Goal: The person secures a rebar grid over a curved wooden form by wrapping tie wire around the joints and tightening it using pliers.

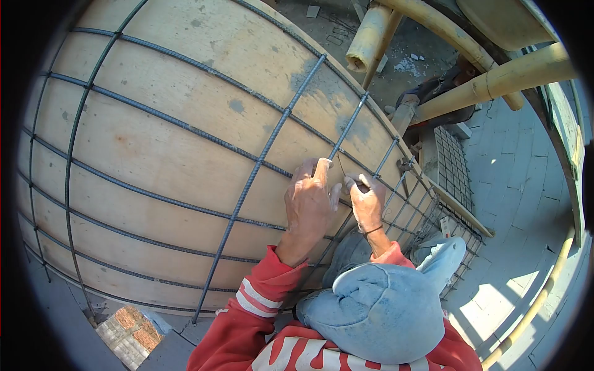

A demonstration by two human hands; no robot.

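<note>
A grid of steel rebar (pixel 260 162) lies over a plywood formwork panel (pixel 173 142). My left hand (pixel 311 201) rests on a rebar crossing, its index finger pressed against an upright bar. My right hand (pixel 366 201) is just beside it, fingers pinched on a thin tie wire (pixel 341 167) that sticks up between the two hands at the crossing. Both sleeves are red with white stripes. My knee in blue jeans (pixel 377 309) is below the hands.
Bamboo scaffold poles (pixel 495 77) cross at the upper right. A smaller mesh panel (pixel 455 167) stands to the right of the formwork. A paved ground (pixel 526 204) lies far below on the right, a brick stack (pixel 133 334) at lower left.
</note>
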